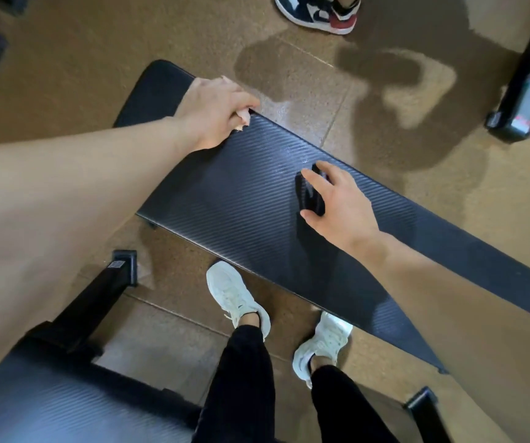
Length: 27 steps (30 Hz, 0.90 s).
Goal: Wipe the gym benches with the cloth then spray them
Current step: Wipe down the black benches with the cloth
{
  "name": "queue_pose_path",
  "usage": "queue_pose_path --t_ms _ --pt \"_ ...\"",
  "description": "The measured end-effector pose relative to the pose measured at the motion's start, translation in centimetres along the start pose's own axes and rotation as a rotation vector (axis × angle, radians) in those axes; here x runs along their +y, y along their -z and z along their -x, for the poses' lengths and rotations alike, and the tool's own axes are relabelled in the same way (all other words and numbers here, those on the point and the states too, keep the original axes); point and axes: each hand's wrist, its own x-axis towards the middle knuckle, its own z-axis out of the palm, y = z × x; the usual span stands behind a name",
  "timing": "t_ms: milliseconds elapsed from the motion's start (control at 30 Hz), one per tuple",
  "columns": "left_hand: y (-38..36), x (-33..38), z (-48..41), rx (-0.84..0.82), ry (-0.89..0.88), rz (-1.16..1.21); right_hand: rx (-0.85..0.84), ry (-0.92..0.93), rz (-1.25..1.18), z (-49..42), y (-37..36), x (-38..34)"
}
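Note:
A long black ribbed bench pad [231,199] runs diagonally from upper left to lower right. My left hand [215,113] grips a pale peach cloth [244,118], bunched under the fingers, and presses it on the pad's far edge. A small black ribbed object [312,195], which may be the spray bottle seen from above, stands on the middle of the pad. My right hand [337,199] holds it, the thumb on its near end and the fingers curved over its far end. A shiny streak marks the pad between the two hands.
My feet in white shoes [236,295] stand by the pad's near edge. A second black bench pad [49,398] with its frame [97,295] sits at lower left. Another person's shoe [318,12] is at the top. A machine base [522,103] stands at upper right.

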Motion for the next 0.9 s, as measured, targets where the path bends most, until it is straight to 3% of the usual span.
queue_pose_path --t_ms 233,467,567,733,900 --pt "-1.5 6.9 -0.8 -0.089 -0.054 0.012 0.197 -0.312 -0.068 5.6 -0.5 7.3" --pt "-2.5 16.3 -1.7 -0.126 -0.104 0.083 0.117 -0.718 -0.095 12.7 -2.1 14.8" --pt "-3.7 20.3 -2.0 -0.139 -0.112 0.112 0.016 -0.644 -0.119 14.3 -3.0 16.1" --pt "-5.0 26.2 -3.2 -0.155 -0.099 0.138 0.017 -0.497 -0.144 16.1 -2.6 17.9" --pt "-5.4 30.9 -4.1 -0.228 -0.14 0.17 0.18 -0.475 -0.445 19.4 -2.1 21.4"
